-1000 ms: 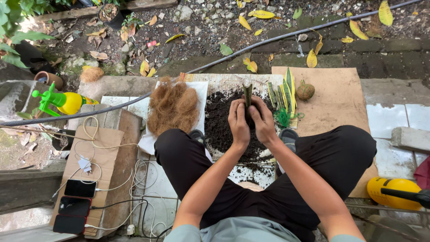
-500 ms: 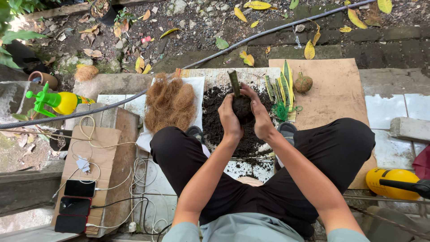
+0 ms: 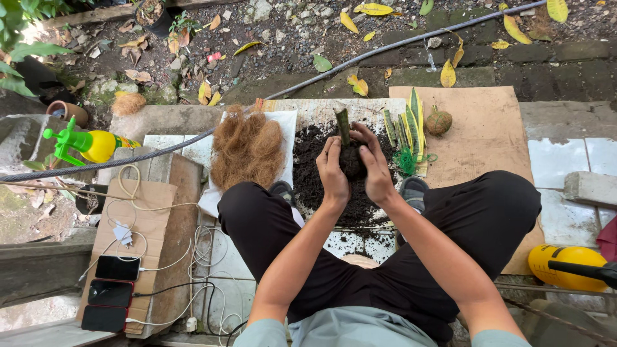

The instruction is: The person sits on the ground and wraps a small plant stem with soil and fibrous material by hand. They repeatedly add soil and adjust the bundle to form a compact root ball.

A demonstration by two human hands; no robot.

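Dark soil ball (image 3: 352, 160) with one green cutting (image 3: 342, 126) sticking up out of it is sitting clamped between both hands, left hand (image 3: 332, 172) and right hand (image 3: 375, 168) cupping it from either side, right over the soil pile (image 3: 308, 173) on the white sheet (image 3: 283, 125). One clump of brown coconut fibre (image 3: 247, 151) is lying at the sheet's left edge. About four striped leaf cuttings (image 3: 406, 125) and one finished fibre ball (image 3: 439, 122) are resting by the cardboard's (image 3: 488, 138) left edge. One yellow spray bottle (image 3: 90, 144) is lying far left, and three phones (image 3: 110, 292) are charging on another cardboard piece
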